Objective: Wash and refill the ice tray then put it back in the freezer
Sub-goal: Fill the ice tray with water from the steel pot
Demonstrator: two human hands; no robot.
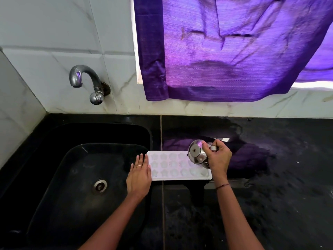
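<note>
Pouring stage of the refill, as I judge it; items as they lie.

1. Ice tray (173, 166): white plastic, 3 rows of moulded cells, some star-shaped. It lies flat and cells up on the black tabletop (270, 195), its left end just beside the sink (54, 159). Set level, I judge, so water stays in the cells. Whether any cell is already full I cannot tell.

2. Steel jug (197, 154): small and polished, tipped steeply over the tray's right end, with its base turned toward me and its mouth down toward the cells. Held low and close, I judge, to keep the water inside the tray. No stream can be made out.

3. Right grip (219, 157): fingers curled round the jug, clamped on it from the right. Thread bracelet (222, 185) at the wrist.

4. Left grip (139, 175): fingers straight and close together, holding nothing, palm down at the tray's left end, thumb side touching its edge. Ring (139, 166) on 1 finger. Purpose, as I judge it: to steady a light tray against sliding.

5. Sink: black, with a drain (100, 185) in its floor. Tap (84, 76) on the tiled wall above, no water seen running.

6. Purple curtain (234, 51): hangs over the wall behind the tabletop.

Outstanding: the remaining cells, then the carry to the freezer, which is not in view. A filled tray will spill if it is tilted.
</note>
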